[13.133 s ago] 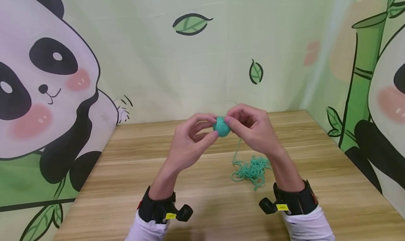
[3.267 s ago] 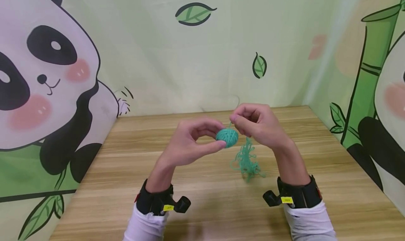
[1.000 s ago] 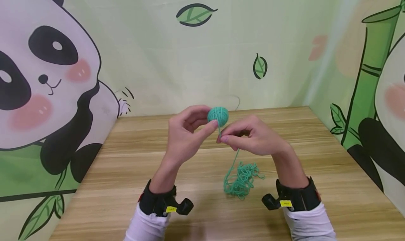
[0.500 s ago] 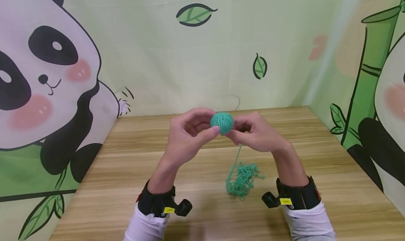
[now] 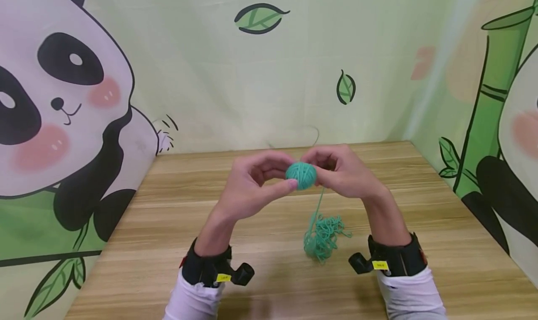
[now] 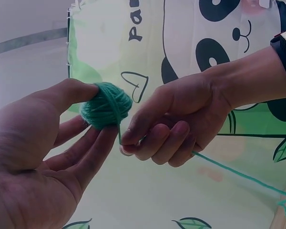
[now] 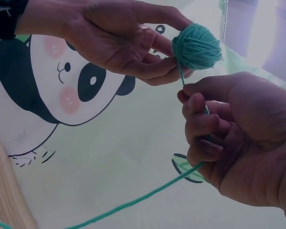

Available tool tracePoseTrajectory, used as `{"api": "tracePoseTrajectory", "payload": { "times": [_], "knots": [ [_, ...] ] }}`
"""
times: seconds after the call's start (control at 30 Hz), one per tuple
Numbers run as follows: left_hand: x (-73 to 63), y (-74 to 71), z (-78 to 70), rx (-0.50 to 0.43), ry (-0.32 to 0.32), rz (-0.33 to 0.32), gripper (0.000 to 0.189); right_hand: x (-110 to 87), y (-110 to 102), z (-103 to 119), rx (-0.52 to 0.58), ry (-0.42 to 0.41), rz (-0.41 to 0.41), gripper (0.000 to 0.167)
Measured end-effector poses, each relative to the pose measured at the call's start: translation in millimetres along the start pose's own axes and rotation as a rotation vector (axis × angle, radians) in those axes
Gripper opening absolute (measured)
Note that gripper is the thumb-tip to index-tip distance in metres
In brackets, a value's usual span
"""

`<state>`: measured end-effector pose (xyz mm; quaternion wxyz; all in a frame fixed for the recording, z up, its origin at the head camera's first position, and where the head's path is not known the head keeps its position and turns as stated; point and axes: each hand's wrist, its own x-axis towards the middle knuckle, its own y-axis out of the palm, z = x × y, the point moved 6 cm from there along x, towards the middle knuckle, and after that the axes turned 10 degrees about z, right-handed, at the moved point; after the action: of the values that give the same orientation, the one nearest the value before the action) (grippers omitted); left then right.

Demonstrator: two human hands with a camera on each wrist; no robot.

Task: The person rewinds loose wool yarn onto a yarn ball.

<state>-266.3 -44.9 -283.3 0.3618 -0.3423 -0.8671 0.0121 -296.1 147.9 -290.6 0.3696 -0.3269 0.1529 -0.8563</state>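
A small ball of teal yarn (image 5: 300,175) is held up over the table, pinched between the thumb and fingers of my left hand (image 5: 248,187). Close on its right, my right hand (image 5: 346,173) pinches the yarn strand between thumb and forefinger, the other fingers curled. In the right wrist view a short taut length runs from the ball (image 7: 199,46) to those fingertips. The strand (image 7: 133,202) comes out below the curled fingers and leads down to a loose tangle of yarn (image 5: 324,238) lying on the table.
The wood-grain table (image 5: 168,245) reaches back to a pale green curtain (image 5: 189,77) printed with pandas, leaves and bamboo. Each wrist carries a black strap with a small camera, such as the left camera (image 5: 243,274).
Over the last second my right hand has passed from below the ball, behind it, to its upper right with the strand. The ball has come slightly lower and right. It looks bigger than 13 seconds ago.
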Motion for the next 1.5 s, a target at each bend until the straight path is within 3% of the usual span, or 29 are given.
{"api": "tracePoseTrajectory", "payload": {
  "times": [0.4,0.67,0.8,1.17,1.5],
  "knots": [
    [-2.5,1.4,-7.3,-0.005,0.053,0.065,0.032,0.3,-3.0,-3.6,0.011,0.059,-0.043,0.012],
    [-3.0,0.7,1.3,0.113,-0.048,0.097,0.032,-3.9,-9.4,-0.2,-0.001,0.065,-0.135,0.012],
    [-2.4,0.9,4.8,0.189,-0.064,0.107,0.031,-4.8,-11.2,3.3,0.0,0.052,-0.163,0.012],
    [-1.5,-2.8,11.1,0.346,-0.078,0.079,0.029,-7.1,-11.4,11.3,0.031,0.009,-0.197,0.014],
    [0.5,-8.4,14.8,0.391,-0.106,0.009,0.026,-7.1,-11.0,22.0,0.063,-0.092,-0.225,0.024]
  ]
}}
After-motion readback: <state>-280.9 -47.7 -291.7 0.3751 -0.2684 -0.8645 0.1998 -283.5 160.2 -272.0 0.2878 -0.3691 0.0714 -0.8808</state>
